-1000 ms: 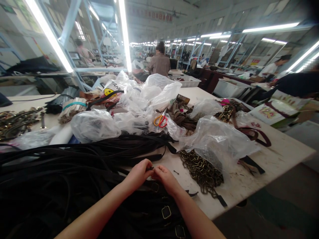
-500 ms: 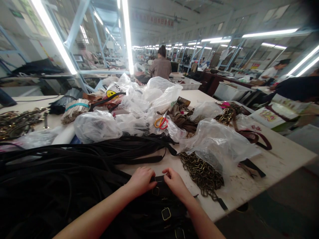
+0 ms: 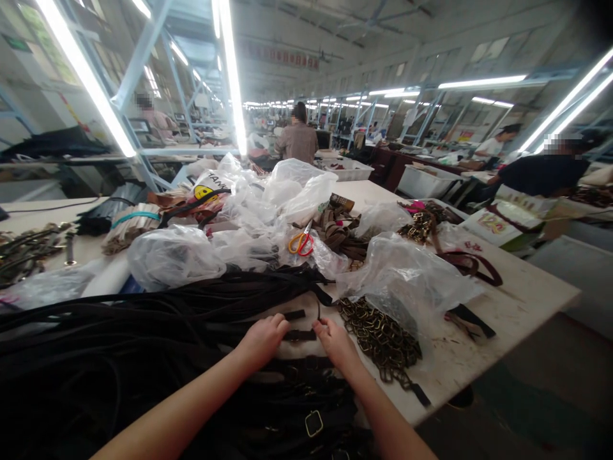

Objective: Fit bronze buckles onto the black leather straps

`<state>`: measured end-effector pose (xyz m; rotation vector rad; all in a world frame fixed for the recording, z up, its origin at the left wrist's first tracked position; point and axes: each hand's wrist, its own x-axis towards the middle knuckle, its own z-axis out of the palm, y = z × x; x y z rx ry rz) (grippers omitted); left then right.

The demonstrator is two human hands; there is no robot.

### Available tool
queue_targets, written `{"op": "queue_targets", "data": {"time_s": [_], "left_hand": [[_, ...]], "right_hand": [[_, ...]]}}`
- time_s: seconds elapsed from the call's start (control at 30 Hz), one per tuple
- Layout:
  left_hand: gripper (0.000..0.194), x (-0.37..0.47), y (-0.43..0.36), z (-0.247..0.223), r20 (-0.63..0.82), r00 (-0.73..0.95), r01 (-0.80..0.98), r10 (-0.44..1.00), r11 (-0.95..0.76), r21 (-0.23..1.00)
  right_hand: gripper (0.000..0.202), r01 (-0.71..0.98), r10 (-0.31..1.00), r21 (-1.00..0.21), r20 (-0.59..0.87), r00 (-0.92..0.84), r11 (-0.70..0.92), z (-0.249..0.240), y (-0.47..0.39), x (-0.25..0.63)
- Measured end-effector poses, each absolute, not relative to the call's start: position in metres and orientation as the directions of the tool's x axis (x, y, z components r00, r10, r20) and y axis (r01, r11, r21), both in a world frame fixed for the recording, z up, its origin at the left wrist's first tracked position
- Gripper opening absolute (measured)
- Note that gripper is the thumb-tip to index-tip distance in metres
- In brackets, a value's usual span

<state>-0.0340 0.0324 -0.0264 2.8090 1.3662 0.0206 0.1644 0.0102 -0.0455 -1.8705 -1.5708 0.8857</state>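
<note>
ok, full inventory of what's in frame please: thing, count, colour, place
Straps: many, black, heaped left and front
Short strap: one, dark, between the hands
Square buckle: one clearly visible, brass-toned, front straps
Metal links: uncountable pile, dark brass, right of hands
Scissors: one, orange-red handles, mid-table
Plastic bags: several, clear, mid-table
Banded bundle: one, beige, teal band, left
Table: one, off-white, under the piles
Tubs: several, whitish, behind and right
Co-workers: at least four, mixed clothing, background
Tube lights: many, white, overhead
Left hand: one, bare, short strap's left end
Right hand: one, bare, its right end
</note>
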Motion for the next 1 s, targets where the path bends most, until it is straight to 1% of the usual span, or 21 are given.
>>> {"op": "queue_targets", "data": {"time_s": [0.07,0.13,0.17,0.23,0.3,0.33,0.4,0.47,0.53,0.6,0.77,0.8,0.83,0.87,0.9,0.93,0.97,1.0], "left_hand": [[0.027,-0.033,0.022,-0.019,0.028,0.697,0.713,0.716,-0.697,0.07],[0.036,-0.032,0.012,-0.013,0.051,0.705,0.696,0.707,-0.704,0.141],[0.038,-0.03,0.009,-0.01,0.046,0.682,0.71,0.729,-0.677,0.196],[0.038,-0.025,0.006,-0.006,-0.012,0.618,0.741,0.786,-0.576,0.345],[0.04,-0.016,0.008,-0.003,-0.093,0.57,0.732,0.816,-0.454,0.509],[0.041,-0.01,0.009,-0.002,-0.116,0.563,0.704,0.818,-0.402,0.586],[0.043,0.0,0.012,0.0,-0.116,0.576,0.609,0.809,-0.33,0.721],[0.042,0.007,0.013,0.0,-0.107,0.598,0.525,0.794,-0.287,0.801],[0.037,0.011,0.012,-0.002,-0.14,0.572,0.543,0.808,-0.245,0.803],[0.034,0.01,0.009,-0.006,-0.179,0.528,0.6,0.83,-0.215,0.771],[0.024,0.011,0.005,-0.012,-0.204,0.567,0.592,0.798,-0.223,0.774],[0.022,0.012,0.006,-0.013,-0.199,0.56,0.596,0.804,-0.224,0.771],[0.022,0.013,0.007,-0.013,-0.187,0.544,0.599,0.818,-0.222,0.769],[0.022,0.013,0.009,-0.012,-0.168,0.521,0.598,0.837,-0.217,0.772],[0.022,0.013,0.01,-0.012,-0.147,0.496,0.592,0.856,-0.21,0.778],[0.022,0.013,0.011,-0.011,-0.129,0.475,0.584,0.87,-0.202,0.787],[0.022,0.013,0.011,-0.01,-0.118,0.461,0.574,0.88,-0.194,0.796],[0.022,0.012,0.011,-0.009,-0.113,0.456,0.565,0.882,-0.189,0.804]], "right_hand": [[0.037,0.583,0.983,-0.792,-0.135,0.122,-0.181,-0.046,0.015,0.163],[0.029,0.486,0.987,-0.86,-0.115,0.11,-0.154,-0.047,0.016,0.159],[0.027,0.4,0.989,-0.906,-0.113,0.093,-0.141,-0.047,0.015,0.156],[0.028,0.178,0.99,-0.974,-0.134,0.037,-0.138,-0.044,0.009,0.152],[0.03,-0.018,0.987,-0.987,-0.159,-0.015,-0.159,-0.039,0.0,0.149],[0.031,-0.081,0.987,-0.983,-0.16,-0.033,-0.162,-0.037,-0.005,0.149],[0.031,-0.147,0.986,-0.975,-0.159,-0.043,-0.164,-0.032,-0.012,0.15],[0.032,-0.154,0.986,-0.974,-0.167,0.011,-0.164,-0.029,-0.017,0.156],[0.035,-0.112,0.982,-0.982,-0.164,0.097,-0.153,-0.03,-0.019,0.163],[0.036,-0.042,0.98,-0.989,-0.146,0.132,-0.142,-0.032,-0.021,0.169],[0.034,0.145,0.996,-0.986,-0.084,-0.015,-0.081,-0.033,-0.028,0.173],[0.035,0.213,0.997,-0.975,-0.07,-0.021,-0.064,-0.032,-0.027,0.176],[0.036,0.315,0.999,-0.948,-0.049,-0.001,-0.046,-0.031,-0.025,0.18],[0.036,0.455,0.999,-0.89,-0.016,0.036,-0.03,-0.031,-0.022,0.186],[0.034,0.616,0.997,-0.787,0.027,0.076,-0.026,-0.032,-0.017,0.192],[0.03,0.778,0.992,-0.627,0.069,0.106,-0.04,-0.033,-0.012,0.197],[0.025,0.898,0.989,-0.436,0.09,0.118,-0.068,-0.035,-0.006,0.203],[0.02,0.961,0.988,-0.258,0.093,0.123,-0.096,-0.038,0.0,0.207]]}}
